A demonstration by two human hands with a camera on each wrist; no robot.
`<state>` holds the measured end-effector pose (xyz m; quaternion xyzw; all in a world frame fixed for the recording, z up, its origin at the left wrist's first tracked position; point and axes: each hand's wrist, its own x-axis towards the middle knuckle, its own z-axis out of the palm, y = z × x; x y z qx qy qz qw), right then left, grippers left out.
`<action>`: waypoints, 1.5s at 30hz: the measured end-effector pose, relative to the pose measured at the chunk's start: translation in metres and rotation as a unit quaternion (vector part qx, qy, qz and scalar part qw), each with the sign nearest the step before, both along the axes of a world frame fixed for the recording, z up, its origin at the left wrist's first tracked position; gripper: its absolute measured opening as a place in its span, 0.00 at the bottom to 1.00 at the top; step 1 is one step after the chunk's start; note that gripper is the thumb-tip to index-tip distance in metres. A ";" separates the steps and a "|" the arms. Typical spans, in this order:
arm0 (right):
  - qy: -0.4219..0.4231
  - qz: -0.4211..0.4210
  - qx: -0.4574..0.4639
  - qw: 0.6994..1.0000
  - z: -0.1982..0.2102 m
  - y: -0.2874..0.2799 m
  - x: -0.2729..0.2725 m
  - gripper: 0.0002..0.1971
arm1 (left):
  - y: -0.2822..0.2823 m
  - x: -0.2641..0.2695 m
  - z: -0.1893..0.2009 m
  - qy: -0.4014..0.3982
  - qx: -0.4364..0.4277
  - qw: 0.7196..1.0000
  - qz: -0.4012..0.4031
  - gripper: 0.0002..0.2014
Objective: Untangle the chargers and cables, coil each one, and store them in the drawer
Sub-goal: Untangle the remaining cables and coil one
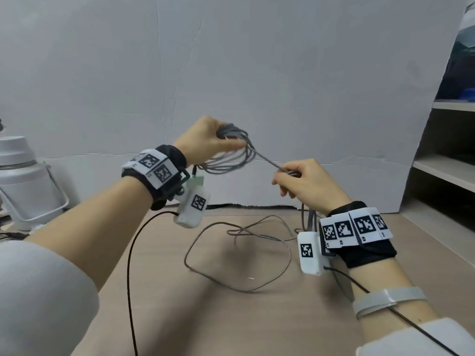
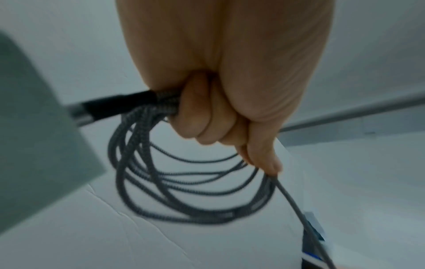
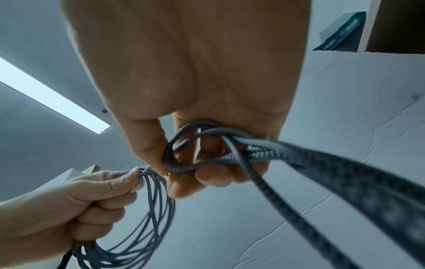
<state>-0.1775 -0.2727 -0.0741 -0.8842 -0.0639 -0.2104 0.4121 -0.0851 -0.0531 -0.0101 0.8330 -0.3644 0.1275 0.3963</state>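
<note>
My left hand [image 1: 205, 142] is raised above the table and grips a coil of grey braided cable [image 1: 226, 160] made of several loops; in the left wrist view the coil [image 2: 184, 191] hangs from curled fingers [image 2: 200, 116], with a black plug end [image 2: 119, 103] sticking out. A taut strand runs from the coil to my right hand [image 1: 303, 181], which pinches a small loop of the same cable [image 3: 197, 154]. From the right hand, strands drop to loose cable [image 1: 236, 258] lying in open loops on the table [image 1: 257, 317].
A white jug-like container [image 1: 23, 181] stands at the far left. White shelves [image 1: 444, 170] rise at the right. A white wall [image 1: 257, 73] closes the back. Thin black sensor leads [image 1: 131, 278] run from both wrist devices toward me.
</note>
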 end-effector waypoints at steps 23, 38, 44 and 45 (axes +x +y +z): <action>-0.050 -0.226 -0.069 0.970 -0.004 0.020 0.008 0.26 | -0.026 0.009 -0.021 0.202 -0.278 0.937 0.068 0.18; 0.025 -0.263 -0.129 0.956 -0.007 -0.013 0.012 0.17 | 0.010 0.022 -0.004 0.437 -0.378 0.812 -0.086 0.17; -0.076 -0.042 0.284 0.955 -0.003 0.007 0.013 0.11 | -0.017 -0.031 -0.005 0.490 -0.291 0.783 -0.251 0.10; -0.060 0.006 0.327 0.943 -0.003 0.011 0.011 0.10 | -0.022 -0.036 -0.007 0.496 -0.286 0.776 -0.265 0.09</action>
